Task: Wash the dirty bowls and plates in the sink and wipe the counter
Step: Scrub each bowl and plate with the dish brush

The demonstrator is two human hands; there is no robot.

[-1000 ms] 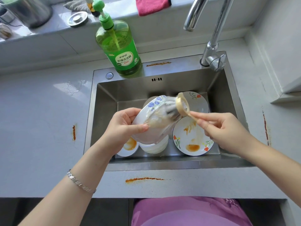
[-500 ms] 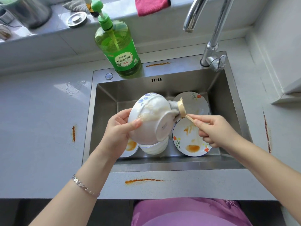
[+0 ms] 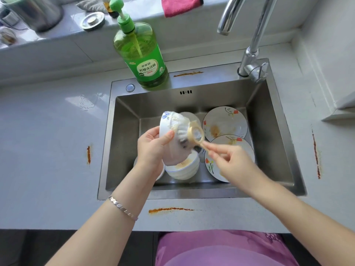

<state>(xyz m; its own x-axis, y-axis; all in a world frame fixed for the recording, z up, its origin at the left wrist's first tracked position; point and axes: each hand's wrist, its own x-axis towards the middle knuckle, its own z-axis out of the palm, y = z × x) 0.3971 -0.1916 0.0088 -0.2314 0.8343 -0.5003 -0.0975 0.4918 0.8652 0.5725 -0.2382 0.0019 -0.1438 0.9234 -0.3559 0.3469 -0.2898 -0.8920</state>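
Over the sink (image 3: 276, 135), our left hand (image 3: 151, 150) grips the bowl (image 3: 171, 125), right hand (image 3: 232, 164) pinches the brush (image 3: 189, 134); slick, it may slip onto plates (image 3: 228, 120).

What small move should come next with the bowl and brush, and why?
Probably rotate the bowl in the left hand so the brush, pinched in the right hand, reaches unscrubbed wall: foam covers only one patch of its outside, and bristles press there.

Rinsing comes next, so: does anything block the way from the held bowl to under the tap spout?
Nothing visible does. The left hand grips the bowl, the right hand holds the brush against it, and only open air lies between it and the spout.
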